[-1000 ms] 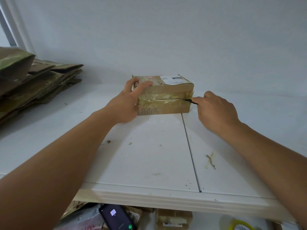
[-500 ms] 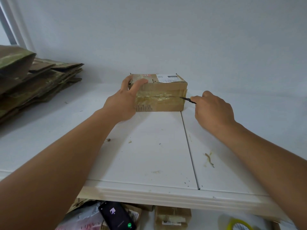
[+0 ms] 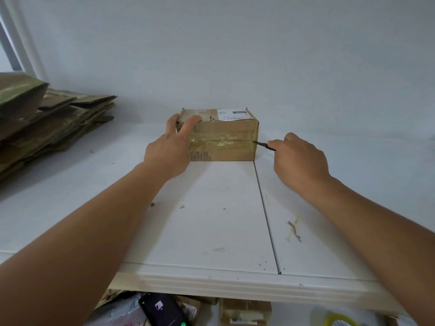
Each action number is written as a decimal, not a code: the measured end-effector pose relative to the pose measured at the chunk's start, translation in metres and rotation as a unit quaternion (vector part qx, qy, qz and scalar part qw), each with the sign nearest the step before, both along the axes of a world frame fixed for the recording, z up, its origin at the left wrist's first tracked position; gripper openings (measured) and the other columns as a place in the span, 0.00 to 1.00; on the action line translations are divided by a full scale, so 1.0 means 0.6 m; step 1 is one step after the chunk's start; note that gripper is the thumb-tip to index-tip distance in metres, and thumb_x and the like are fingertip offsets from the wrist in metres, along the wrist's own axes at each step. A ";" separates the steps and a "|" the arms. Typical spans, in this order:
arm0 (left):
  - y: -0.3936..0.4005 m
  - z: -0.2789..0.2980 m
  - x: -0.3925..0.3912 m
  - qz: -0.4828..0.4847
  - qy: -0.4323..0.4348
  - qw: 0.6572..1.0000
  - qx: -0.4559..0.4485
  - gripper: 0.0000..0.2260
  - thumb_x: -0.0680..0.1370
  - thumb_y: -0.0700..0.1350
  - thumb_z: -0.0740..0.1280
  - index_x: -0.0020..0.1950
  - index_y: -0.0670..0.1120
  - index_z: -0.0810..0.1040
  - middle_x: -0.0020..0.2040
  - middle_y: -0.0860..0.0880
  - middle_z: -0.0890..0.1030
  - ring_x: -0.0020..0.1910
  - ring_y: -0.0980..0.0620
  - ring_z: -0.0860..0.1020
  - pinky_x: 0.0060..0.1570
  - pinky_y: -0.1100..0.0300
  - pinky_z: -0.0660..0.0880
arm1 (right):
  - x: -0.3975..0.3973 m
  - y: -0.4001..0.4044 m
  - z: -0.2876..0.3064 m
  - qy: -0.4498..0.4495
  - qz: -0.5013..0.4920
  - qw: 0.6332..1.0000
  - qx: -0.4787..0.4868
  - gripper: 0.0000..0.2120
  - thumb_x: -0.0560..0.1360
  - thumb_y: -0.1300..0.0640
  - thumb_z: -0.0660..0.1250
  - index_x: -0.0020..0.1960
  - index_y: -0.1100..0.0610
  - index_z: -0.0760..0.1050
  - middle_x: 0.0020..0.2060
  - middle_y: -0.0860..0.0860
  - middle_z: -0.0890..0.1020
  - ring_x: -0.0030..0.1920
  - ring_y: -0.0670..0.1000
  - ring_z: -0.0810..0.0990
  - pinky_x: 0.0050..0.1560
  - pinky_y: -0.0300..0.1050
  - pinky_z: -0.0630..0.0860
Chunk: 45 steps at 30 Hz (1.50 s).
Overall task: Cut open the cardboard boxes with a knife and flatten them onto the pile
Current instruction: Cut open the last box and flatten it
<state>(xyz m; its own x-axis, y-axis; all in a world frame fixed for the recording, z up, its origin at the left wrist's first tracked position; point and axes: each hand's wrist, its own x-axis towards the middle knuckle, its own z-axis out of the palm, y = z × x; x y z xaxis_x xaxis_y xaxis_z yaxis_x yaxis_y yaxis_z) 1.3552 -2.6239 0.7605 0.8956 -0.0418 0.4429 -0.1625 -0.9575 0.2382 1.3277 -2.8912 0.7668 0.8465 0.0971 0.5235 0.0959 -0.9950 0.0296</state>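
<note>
1. Centrally, the cardboard box (image 3: pixel 219 135) stands on the white tabletop (image 3: pixel 211 220), close to the wall (image 3: pixel 235 43); every place below is given relative to this box.
2. Left hand (image 3: pixel 171 149): at the box's left end, thumb on the front face and fingers curled over the top corner, gripping it.
3. Right hand (image 3: pixel 299 158): just right of the box, fingers closed around the knife (image 3: pixel 263 145), whose dark tip meets the taped seam at the box's right front edge.
4. Risk: the tape looks wrinkled and layered, so the blade could snag and jump out, probably toward the bracing hand at the far end of the seam.
5. Risk: a push along the seam could slide the light box leftward if the grip slackens.
6. Pile of flattened cardboard (image 3: pixel 47 123): well to the left of the box, against the wall.
7. Surface: two white panels meeting at a joint (image 3: pixel 266 215) that runs forward from the box, with a tape scrap (image 3: pixel 294 229) and crumbs in front.
8. Below the front edge: a phone (image 3: pixel 162 309) and more boxes.
</note>
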 end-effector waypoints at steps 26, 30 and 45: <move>0.009 -0.009 0.013 -0.115 -0.030 0.986 -0.120 0.29 0.77 0.41 0.66 0.72 0.63 0.62 0.71 0.49 0.57 0.40 0.46 0.76 0.41 0.55 0.76 | -0.001 0.002 -0.003 0.010 0.166 0.986 0.009 0.17 0.81 0.57 0.57 0.66 0.46 0.75 0.48 0.48 0.74 0.43 0.54 0.74 0.38 0.47 0.72; -0.003 -0.009 0.010 -0.154 -0.037 0.978 -0.138 0.28 0.76 0.41 0.68 0.71 0.63 0.65 0.65 0.53 0.58 0.35 0.45 0.79 0.45 0.52 0.80 | 0.000 0.004 -0.006 0.009 0.176 0.984 -0.002 0.18 0.81 0.57 0.57 0.66 0.44 0.74 0.47 0.47 0.74 0.45 0.53 0.73 0.38 0.47 0.73; -0.010 0.001 -0.004 -0.205 -0.002 0.966 -0.160 0.33 0.74 0.41 0.72 0.76 0.54 0.63 0.63 0.55 0.58 0.44 0.61 0.77 0.52 0.55 0.78 | 0.001 0.009 -0.006 -0.017 0.201 0.979 -0.011 0.20 0.78 0.62 0.62 0.67 0.47 0.75 0.46 0.49 0.75 0.44 0.55 0.75 0.37 0.49 0.75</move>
